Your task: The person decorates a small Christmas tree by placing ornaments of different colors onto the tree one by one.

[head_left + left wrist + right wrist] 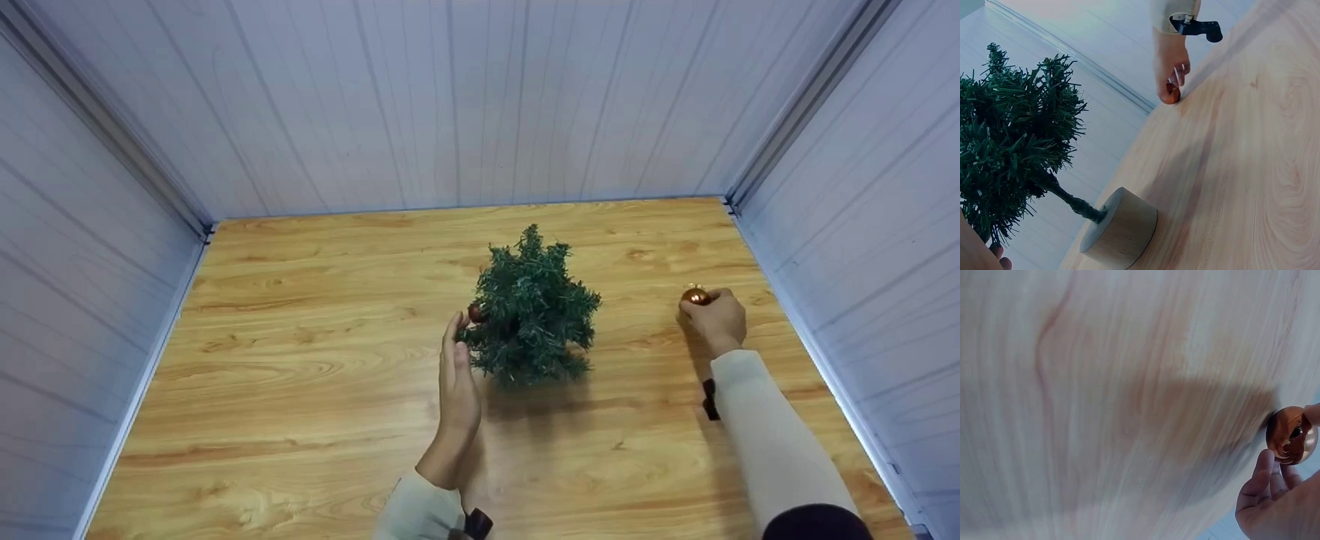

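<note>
Well, the round base [1129, 230] holds the tree [531, 307] upright.

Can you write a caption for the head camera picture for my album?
Left hand at a green tree, right hand holding a shiny copper-coloured ball.

tree [531, 300] dk green; r. bauble [696, 297] shiny copper-orange, l. bauble [476, 313] dk reddish-brn; tree base [1126, 232] lt beige. tabletop [315, 390] yellow-brn w/ darker wood-grain streaks; walls [487, 105] pale bluish-wht w/ grey lines; sleeves [772, 435] off-wht; wrist bracket [1201, 28] blk.
</note>
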Motion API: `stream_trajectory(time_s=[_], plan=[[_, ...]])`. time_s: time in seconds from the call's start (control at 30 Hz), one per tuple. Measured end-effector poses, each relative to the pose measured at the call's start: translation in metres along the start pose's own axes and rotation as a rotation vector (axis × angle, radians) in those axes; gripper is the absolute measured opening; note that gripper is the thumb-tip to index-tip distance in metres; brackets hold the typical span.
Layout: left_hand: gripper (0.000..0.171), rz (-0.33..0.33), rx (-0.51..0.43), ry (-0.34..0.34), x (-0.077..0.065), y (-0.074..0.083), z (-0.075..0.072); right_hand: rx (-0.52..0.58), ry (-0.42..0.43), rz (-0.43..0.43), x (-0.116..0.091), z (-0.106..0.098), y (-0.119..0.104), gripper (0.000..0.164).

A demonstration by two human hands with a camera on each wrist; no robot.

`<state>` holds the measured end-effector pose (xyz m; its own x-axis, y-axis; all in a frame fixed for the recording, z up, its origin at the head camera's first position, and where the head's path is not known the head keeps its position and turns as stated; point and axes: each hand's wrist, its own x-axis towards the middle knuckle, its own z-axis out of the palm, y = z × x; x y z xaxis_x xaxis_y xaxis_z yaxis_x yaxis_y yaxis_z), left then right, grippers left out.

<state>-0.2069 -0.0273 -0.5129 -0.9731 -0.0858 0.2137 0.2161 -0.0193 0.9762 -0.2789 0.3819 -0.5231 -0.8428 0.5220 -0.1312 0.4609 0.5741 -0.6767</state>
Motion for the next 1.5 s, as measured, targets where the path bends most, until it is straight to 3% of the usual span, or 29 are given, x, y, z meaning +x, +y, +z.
stream_trajectory(time_s=[0.53,0.8,1.13,1.5], plan=[[0.047,0.001,-0.020,0.011,-0.002,-0.001,0.001,0.168,0.052,-0.040,-0.011,0.011,0.008,0.051],[0.048,-0.001,-0.020,0.027,-0.002,-0.001,0.001,0.284,0.004,-0.045,-0.009,0.015,0.007,0.052],[0.048,0.007,-0.012,0.035,-0.002,-0.002,0.000,0.271,0.041,-0.053,-0.015,0.016,0.009,0.051],[0.046,0.022,-0.016,0.015,0.000,0.000,0.000,0.326,0.028,-0.016,-0.029,0.018,0.010,0.064]])
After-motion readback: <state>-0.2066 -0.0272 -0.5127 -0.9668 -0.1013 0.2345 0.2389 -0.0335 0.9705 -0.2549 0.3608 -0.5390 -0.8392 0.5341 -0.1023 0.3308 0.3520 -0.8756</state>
